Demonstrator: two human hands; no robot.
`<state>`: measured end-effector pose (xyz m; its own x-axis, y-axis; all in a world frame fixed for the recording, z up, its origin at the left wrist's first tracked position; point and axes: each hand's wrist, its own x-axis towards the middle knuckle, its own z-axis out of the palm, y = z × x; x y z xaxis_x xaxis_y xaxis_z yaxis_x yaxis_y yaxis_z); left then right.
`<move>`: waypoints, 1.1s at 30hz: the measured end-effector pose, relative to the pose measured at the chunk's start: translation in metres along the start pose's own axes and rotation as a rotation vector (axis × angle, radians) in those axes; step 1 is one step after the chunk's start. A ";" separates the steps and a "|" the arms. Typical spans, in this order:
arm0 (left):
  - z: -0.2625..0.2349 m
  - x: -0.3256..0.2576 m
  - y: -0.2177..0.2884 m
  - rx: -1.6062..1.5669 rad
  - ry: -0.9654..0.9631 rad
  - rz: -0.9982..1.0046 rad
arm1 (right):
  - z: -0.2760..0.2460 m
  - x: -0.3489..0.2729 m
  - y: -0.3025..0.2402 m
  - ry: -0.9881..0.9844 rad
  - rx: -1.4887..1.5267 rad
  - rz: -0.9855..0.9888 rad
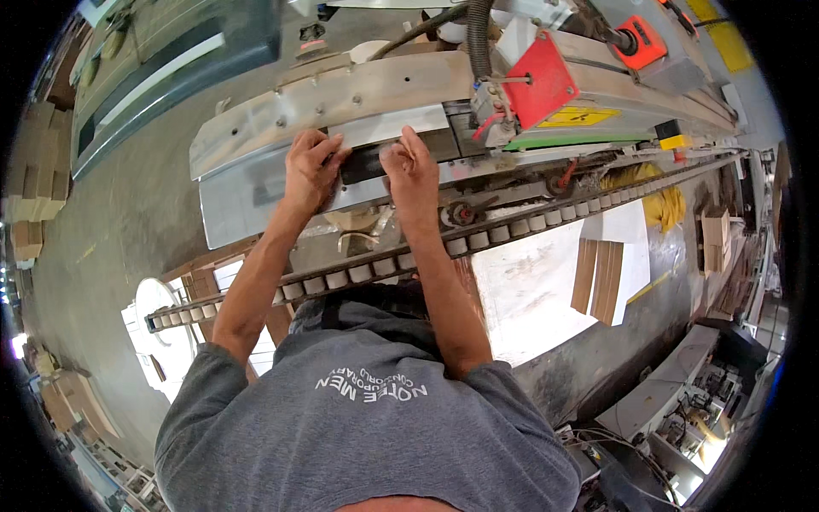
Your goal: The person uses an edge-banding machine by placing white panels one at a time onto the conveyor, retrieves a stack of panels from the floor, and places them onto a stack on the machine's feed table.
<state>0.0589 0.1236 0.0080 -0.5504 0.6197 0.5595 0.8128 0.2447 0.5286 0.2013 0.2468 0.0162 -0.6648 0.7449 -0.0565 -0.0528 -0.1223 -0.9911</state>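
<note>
My left hand (pixel 314 171) is at the machine's metal bed (pixel 247 192), fingers bent and pressed together at the left end of a white strip (pixel 392 126). Whether it grips the strip or something smaller, I cannot make out. My right hand (pixel 413 175) is a short way to the right, its fingers curled in and thumb against them in a pinch; anything inside is hidden. Between the two hands lies a dark flat piece (pixel 364 164) in the bed. Above it runs a long metal guard plate (pixel 333 98) with several bolts.
A roller rail (pixel 360 273) crosses in front of my body. Right of my hands stand a red plate (pixel 543 78) and a grey hose (pixel 479 38). Brown strips (pixel 607 277) lie on a white panel (pixel 533 299) at the right. Stacked boards (pixel 38 162) are far left.
</note>
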 end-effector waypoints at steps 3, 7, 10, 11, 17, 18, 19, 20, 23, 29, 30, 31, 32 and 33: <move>0.022 0.013 0.020 0.015 -0.028 -0.008 | -0.024 0.012 0.001 0.066 0.023 -0.058; 0.065 0.029 0.040 -0.024 -0.034 -0.004 | -0.052 0.018 -0.005 0.127 0.015 -0.044; 0.096 0.047 0.061 0.010 -0.106 0.081 | -0.088 0.008 -0.001 0.002 -0.065 -0.140; 0.103 0.049 0.064 -0.003 -0.114 0.091 | -0.099 -0.003 -0.008 0.019 -0.068 -0.140; 0.119 0.056 0.075 -0.082 -0.141 0.035 | -0.210 -0.074 -0.051 0.301 -0.425 -0.215; 0.114 0.056 0.063 -0.061 -0.090 0.110 | -0.233 -0.079 -0.059 0.409 -0.508 -0.165; 0.110 0.058 0.064 -0.001 -0.024 0.203 | -0.260 -0.084 -0.073 0.532 -0.597 -0.112; 0.102 0.056 0.066 -0.002 -0.037 0.169 | -0.302 -0.089 -0.065 0.641 -0.734 -0.224; 0.083 0.037 0.069 -0.007 -0.015 0.204 | -0.395 -0.107 -0.075 0.775 -1.202 -0.335; 0.055 -0.015 0.070 -0.085 -0.104 -0.073 | -0.474 -0.132 -0.058 0.676 -1.564 0.015; 0.052 -0.022 0.069 -0.109 -0.081 -0.083 | -0.488 -0.135 -0.050 0.661 -1.536 -0.075; 0.053 -0.030 0.065 -0.088 -0.053 -0.105 | -0.496 -0.138 -0.045 0.639 -1.508 -0.166; 0.052 -0.039 0.059 -0.175 -0.087 -0.162 | -0.491 -0.138 -0.045 0.637 -1.505 -0.166; 0.046 -0.045 0.058 -0.265 -0.117 -0.216 | -0.484 -0.141 -0.046 0.636 -1.502 -0.167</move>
<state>0.1390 0.1446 -0.0161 -0.6664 0.6594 0.3481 0.5939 0.1871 0.7825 0.6583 0.4649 0.0110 -0.3112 0.8642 0.3953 0.8924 0.4087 -0.1910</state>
